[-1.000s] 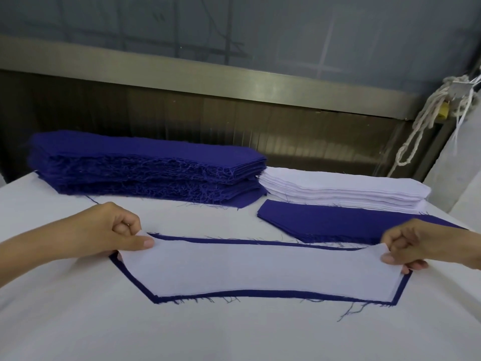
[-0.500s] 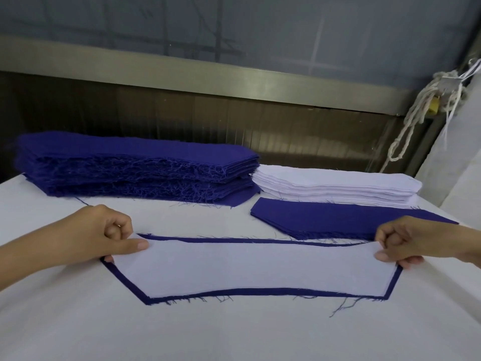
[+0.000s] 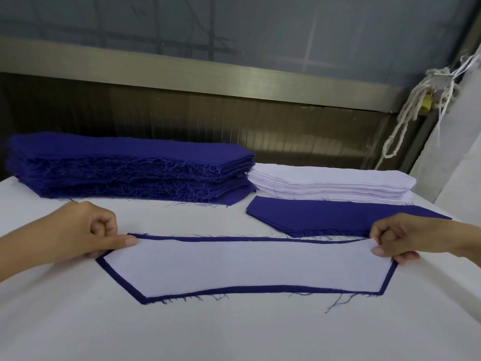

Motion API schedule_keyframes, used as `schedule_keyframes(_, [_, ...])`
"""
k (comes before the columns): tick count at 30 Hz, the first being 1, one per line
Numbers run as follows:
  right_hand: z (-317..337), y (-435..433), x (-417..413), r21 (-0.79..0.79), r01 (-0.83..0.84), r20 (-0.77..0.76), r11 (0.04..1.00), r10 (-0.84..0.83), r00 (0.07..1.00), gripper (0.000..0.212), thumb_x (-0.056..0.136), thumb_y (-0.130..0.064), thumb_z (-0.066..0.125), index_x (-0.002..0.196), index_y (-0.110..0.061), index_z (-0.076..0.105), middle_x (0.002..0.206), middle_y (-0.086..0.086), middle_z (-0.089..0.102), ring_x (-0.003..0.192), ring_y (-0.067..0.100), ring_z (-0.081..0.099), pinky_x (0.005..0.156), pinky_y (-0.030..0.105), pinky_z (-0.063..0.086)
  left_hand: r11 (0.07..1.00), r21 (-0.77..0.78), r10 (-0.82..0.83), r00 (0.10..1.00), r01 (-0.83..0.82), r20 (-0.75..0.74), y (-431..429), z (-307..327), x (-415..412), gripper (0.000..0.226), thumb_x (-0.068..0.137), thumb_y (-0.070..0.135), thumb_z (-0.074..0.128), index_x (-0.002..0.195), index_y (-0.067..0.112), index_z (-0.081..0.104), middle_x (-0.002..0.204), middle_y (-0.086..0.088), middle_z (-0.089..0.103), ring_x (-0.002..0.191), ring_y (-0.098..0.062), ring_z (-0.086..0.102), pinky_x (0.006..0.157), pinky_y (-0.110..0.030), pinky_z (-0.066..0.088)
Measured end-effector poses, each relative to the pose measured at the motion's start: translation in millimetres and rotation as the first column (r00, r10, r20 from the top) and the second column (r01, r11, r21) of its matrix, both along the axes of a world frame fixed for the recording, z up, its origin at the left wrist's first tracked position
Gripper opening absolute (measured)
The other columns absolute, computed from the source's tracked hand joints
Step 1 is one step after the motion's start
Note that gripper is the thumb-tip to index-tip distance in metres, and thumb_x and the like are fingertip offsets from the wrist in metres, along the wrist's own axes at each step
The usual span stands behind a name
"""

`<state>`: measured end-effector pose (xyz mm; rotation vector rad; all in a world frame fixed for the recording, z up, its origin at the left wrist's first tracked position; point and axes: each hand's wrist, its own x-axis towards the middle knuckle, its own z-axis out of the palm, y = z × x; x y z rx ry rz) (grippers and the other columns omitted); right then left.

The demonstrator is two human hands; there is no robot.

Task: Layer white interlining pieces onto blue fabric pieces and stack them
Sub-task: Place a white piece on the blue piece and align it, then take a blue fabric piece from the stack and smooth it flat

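A white interlining piece (image 3: 250, 264) lies on a slightly larger blue fabric piece (image 3: 122, 281), whose edge shows as a thin border all round. My left hand (image 3: 86, 230) pinches the left end of the layered pair, thumb on top. At the right end my right hand (image 3: 400, 237) pinches it the same way. A tall stack of blue pieces (image 3: 125, 168) stands at the back left. At the back right sits a stack of white interlining (image 3: 330, 185), and in front of it a low blue pile (image 3: 338, 214).
The work goes on over a white cloth-covered table (image 3: 234, 329). A metal rail (image 3: 208, 76) and dark wall run behind the stacks. A knotted white rope (image 3: 411, 110) hangs at the far right beside a white fabric roll (image 3: 458, 157).
The layered piece and both hands sit a little lower and nearer to me in the frame than before. Both pinches are unchanged.
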<state>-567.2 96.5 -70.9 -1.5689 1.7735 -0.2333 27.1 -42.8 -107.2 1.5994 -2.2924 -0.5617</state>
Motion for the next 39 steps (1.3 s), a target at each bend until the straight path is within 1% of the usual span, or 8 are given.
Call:
schedule_keyframes(9, [4,3,-12,-0.043,0.072,-0.054,0.996,-0.074,0.996,0.061,0.055,-0.072,0.084,0.088,-0.023,0.069,0.059,0.007,0.056,0.049,0.011,0.037,0.042,0.019,0.027,0.999,0.006,0.041,0.997,-0.042,0.064,-1,12,12,0.06,0.055,0.09,0.06,0.067,0.032,0.063,0.053,0.004,0.069,0.044,-0.013,0.063,0.058,-0.021,0.054])
schedule_keyframes(14, [12,-7,3,-0.189,0.164,0.153,0.968,-0.136,0.979,0.03,0.07,-0.042,0.078,0.084,-0.017,0.071,0.057,0.012,0.054,0.04,0.01,0.039,0.037,0.015,0.03,0.916,-0.393,0.078,0.997,-0.076,-0.01,0,28,4,0.039,0.071,0.067,0.058,0.06,0.029,0.06,0.048,0.013,0.063,0.05,-0.001,0.061,0.059,-0.024,0.048])
schedule_keyframes(16, [15,-18,22,-0.252,0.16,0.149,0.954,-0.125,0.981,0.008,0.087,-0.023,0.069,0.084,-0.017,0.074,0.06,0.014,0.06,0.039,0.01,0.044,0.036,0.016,0.034,0.852,-0.506,0.085,0.99,-0.133,-0.116,-1,36,0,0.03,0.083,0.05,0.066,0.065,0.026,0.061,0.05,0.008,0.062,0.055,-0.006,0.061,0.06,-0.022,0.047])
schedule_keyframes(20, [28,-44,67,-0.365,0.069,0.044,0.929,-0.057,0.997,0.011,0.094,-0.014,0.063,0.092,-0.014,0.074,0.068,0.012,0.069,0.047,0.013,0.054,0.043,0.016,0.041,0.79,-0.597,0.043,0.984,-0.139,-0.172,-7,55,-13,0.014,0.092,0.029,0.067,0.086,0.016,0.067,0.071,0.006,0.063,0.067,-0.012,0.059,0.061,-0.012,0.042])
schedule_keyframes(23, [40,-71,104,-0.468,0.025,0.002,0.883,-0.027,1.0,0.011,0.096,-0.015,0.063,0.095,-0.018,0.073,0.072,0.004,0.073,0.051,0.007,0.058,0.046,0.016,0.043,0.757,-0.646,0.024,0.993,-0.095,-0.118,-20,68,-22,0.017,0.095,0.025,0.062,0.102,0.012,0.07,0.089,-0.003,0.065,0.077,-0.021,0.059,0.073,-0.037,0.052])
schedule_keyframes(27, [46,-114,151,-0.594,0.04,0.006,0.803,-0.045,0.999,0.012,0.097,-0.017,0.064,0.09,-0.021,0.073,0.069,-0.006,0.073,0.054,0.001,0.06,0.045,0.011,0.042,0.764,-0.643,0.054,0.998,-0.048,-0.011,-44,81,-36,0.025,0.099,0.032,0.056,0.114,0.017,0.069,0.107,-0.004,0.064,0.094,-0.021,0.058,0.082,-0.047,0.052])
schedule_keyframes(33, [40,-175,195,-0.757,0.173,0.092,0.63,-0.16,0.983,0.01,0.098,-0.022,0.063,0.096,-0.017,0.072,0.083,-0.005,0.066,0.078,0.008,0.059,0.077,0.029,0.044,0.792,-0.61,0.08,0.995,-0.023,0.067,-71,84,-61,0.029,0.1,0.038,0.053,0.117,0.021,0.07,0.114,-0.005,0.066,0.102,-0.026,0.059,0.084,-0.048,0.052])
schedule_keyframes(39, [38,-213,212,-0.696,0.136,0.036,0.705,-0.154,0.987,0.023,0.095,-0.036,0.067,0.105,-0.016,0.074,0.093,-0.003,0.065,0.094,0.016,0.059,0.081,0.032,0.045,0.855,-0.514,0.074,0.997,-0.066,-0.004,-95,83,-73,0.021,0.096,0.037,0.063,0.112,0.028,0.072,0.095,0.01,0.068,0.089,-0.013,0.06,0.078,-0.037,0.054])
